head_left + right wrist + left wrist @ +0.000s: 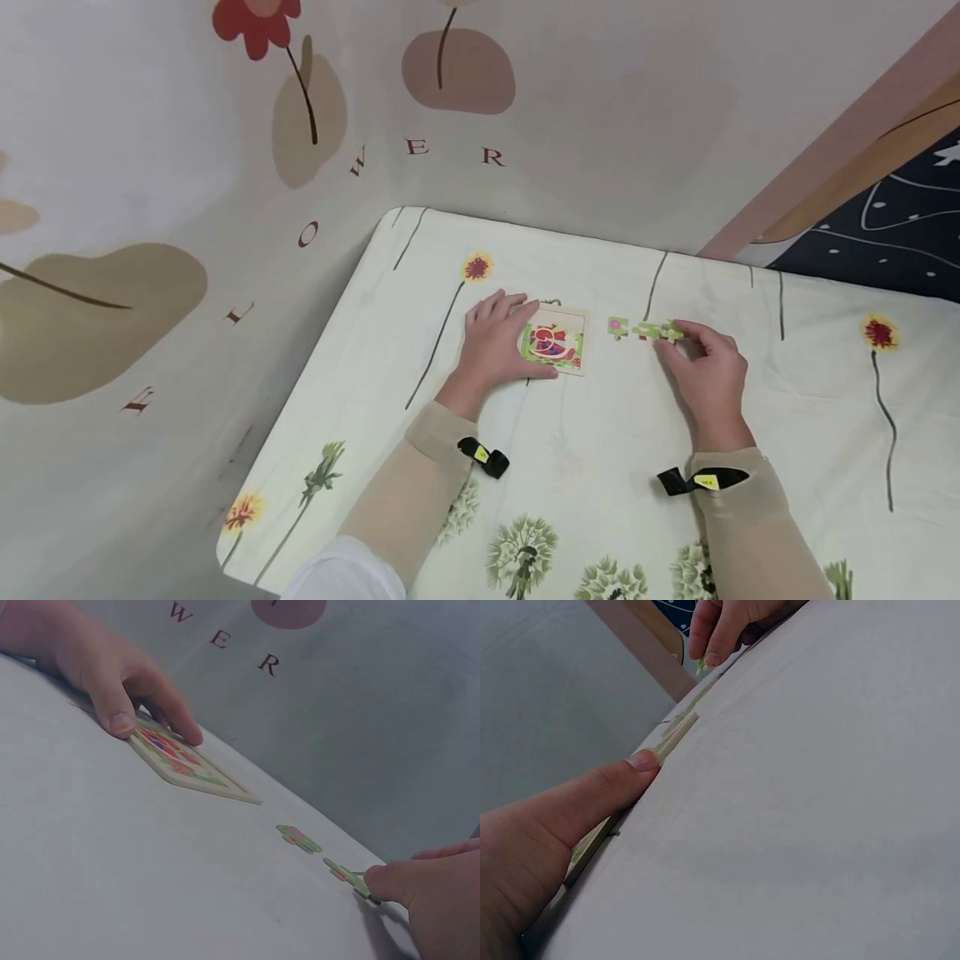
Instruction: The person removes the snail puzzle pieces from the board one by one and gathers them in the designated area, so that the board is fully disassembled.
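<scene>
A square wooden jigsaw board point(579, 333) with a colourful red and green picture lies flat on the bed-like surface. My left hand point(491, 342) spans its left side, thumb along the near edge and index finger by the far edge. In the left wrist view the thumb point(611, 791) presses on the board's rim. To the board's right, my right hand point(708, 371) pinches a green puzzle piece point(670, 332) between thumb and index finger. Beside that lies another green piece point(642, 331). Nearer the board is a piece with a pink spot point(617, 326).
A white cloth point(600, 450) printed with flowers and dandelions covers the surface. Behind it and to the left hangs pale fabric point(600, 167) with letters and flower shapes. Dark blue patterned fabric point(885, 225) shows at the back right.
</scene>
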Tool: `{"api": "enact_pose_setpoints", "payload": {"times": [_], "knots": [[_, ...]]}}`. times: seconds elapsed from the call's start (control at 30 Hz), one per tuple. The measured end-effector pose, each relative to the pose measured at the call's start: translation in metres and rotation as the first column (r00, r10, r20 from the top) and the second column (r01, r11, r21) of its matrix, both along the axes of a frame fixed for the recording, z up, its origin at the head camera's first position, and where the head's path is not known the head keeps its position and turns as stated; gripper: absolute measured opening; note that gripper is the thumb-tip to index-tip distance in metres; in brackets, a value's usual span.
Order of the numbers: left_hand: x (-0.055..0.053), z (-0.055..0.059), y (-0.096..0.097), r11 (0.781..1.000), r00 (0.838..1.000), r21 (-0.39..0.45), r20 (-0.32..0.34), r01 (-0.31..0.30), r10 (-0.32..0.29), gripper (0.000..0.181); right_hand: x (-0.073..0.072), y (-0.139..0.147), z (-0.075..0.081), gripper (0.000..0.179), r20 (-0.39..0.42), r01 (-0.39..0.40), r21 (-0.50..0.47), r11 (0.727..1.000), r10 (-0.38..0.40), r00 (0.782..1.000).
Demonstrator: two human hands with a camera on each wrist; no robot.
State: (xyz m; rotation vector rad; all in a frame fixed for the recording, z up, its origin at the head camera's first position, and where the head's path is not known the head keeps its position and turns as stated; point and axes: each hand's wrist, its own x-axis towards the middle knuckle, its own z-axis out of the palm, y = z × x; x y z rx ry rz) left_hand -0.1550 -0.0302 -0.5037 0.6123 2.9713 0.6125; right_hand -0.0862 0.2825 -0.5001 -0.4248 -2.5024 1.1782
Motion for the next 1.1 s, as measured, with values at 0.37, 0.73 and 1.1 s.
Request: {"api": "enact_pose_setpoints", "payload": {"times": [0.37,0.73,1.1], "knots": [[0.000,0.001,0.000,1.000,1.000,0.000,-0.001,0.002,-0.002,0.117,0.003,0.011,0.002,0.040,0.090,-0.014,0.027,1.000,0.012,0.996],[0.001,0.001,0.001,1.000,1.000,0.004,-0.004,-0.002,0.002,0.118,0.005,0.017,0.001,0.035,0.060,-0.020,0.011,1.000,0.020,0.998],[0.001,0.001,0.000,1.000,1.000,0.013,-0.009,-0.003,0.003,0.118,0.000,0.016,-0.005,0.023,-0.096,-0.044,0.094,0.995,0.053,0.994]]}}
